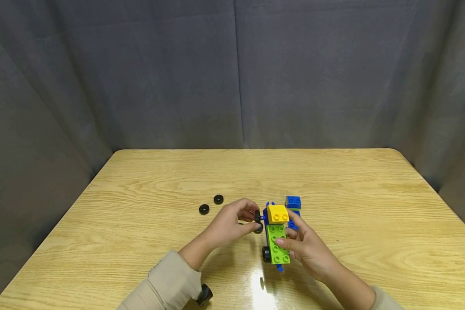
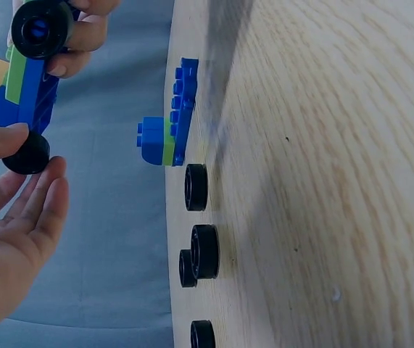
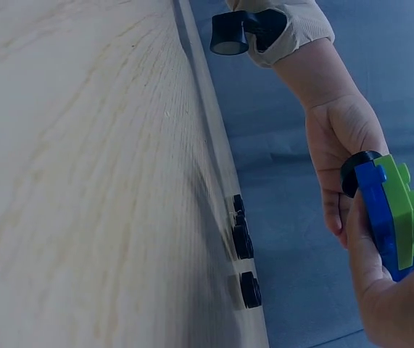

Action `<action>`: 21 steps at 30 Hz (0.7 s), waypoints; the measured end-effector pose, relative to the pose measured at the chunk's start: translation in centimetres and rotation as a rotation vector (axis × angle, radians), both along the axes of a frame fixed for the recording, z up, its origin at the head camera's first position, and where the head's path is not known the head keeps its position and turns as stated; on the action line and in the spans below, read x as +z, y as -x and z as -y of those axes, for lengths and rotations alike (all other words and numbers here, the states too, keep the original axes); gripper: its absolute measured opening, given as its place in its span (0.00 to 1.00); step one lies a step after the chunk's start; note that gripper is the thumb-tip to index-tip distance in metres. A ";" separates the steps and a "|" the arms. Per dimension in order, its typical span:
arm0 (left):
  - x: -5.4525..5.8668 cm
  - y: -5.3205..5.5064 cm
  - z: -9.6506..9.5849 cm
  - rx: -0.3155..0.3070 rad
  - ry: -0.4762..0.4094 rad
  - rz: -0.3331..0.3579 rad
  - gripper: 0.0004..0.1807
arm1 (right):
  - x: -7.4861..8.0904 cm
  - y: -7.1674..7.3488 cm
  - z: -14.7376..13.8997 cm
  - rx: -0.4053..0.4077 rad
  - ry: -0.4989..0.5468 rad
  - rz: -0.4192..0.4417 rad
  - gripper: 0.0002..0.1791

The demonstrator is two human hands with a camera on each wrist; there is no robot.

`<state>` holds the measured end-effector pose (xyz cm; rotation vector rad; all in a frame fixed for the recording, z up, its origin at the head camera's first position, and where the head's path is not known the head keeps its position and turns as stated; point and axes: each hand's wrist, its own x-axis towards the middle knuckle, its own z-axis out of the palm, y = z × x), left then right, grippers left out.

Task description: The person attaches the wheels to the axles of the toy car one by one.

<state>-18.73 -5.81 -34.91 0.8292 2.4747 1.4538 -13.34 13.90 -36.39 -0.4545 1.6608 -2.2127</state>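
My right hand (image 1: 311, 252) grips a toy building-brick car (image 1: 277, 254) by its right side, lifted above the table. The car has a blue base, a lime-green studded brick and a yellow brick (image 1: 277, 214) at its far end. A black wheel (image 1: 266, 255) sits on the near left side. With thumb and fingers my left hand (image 1: 230, 223) pinches another black wheel (image 1: 257, 216) against the far left of the base, at a short blue axle stub. In the left wrist view this wheel (image 2: 27, 154) is partly covered by the thumb. Whether it is fully seated I cannot tell.
On the wooden table (image 1: 159, 181), several loose black wheels lie left of the car, including one wheel (image 1: 204, 209) and another (image 1: 218, 199) farther back. A smaller blue-and-green brick build (image 1: 293, 202) stands behind my right hand. Grey curtains (image 1: 170, 86) hang around the table.
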 end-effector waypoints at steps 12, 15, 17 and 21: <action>2.8 -1.8 -0.2 0.010 -0.007 0.027 0.15 | -0.2 0.0 0.0 -0.002 -0.014 0.011 0.42; 3.3 -2.1 -0.2 0.015 -0.006 0.031 0.14 | -0.1 0.0 0.0 0.000 -0.012 0.014 0.41; 3.4 -2.1 -0.2 0.016 -0.003 0.032 0.14 | -0.1 0.0 0.1 -0.001 -0.014 0.016 0.41; 3.3 -2.1 -0.1 0.008 0.000 0.031 0.15 | 0.0 -0.1 0.1 0.001 -0.012 0.019 0.42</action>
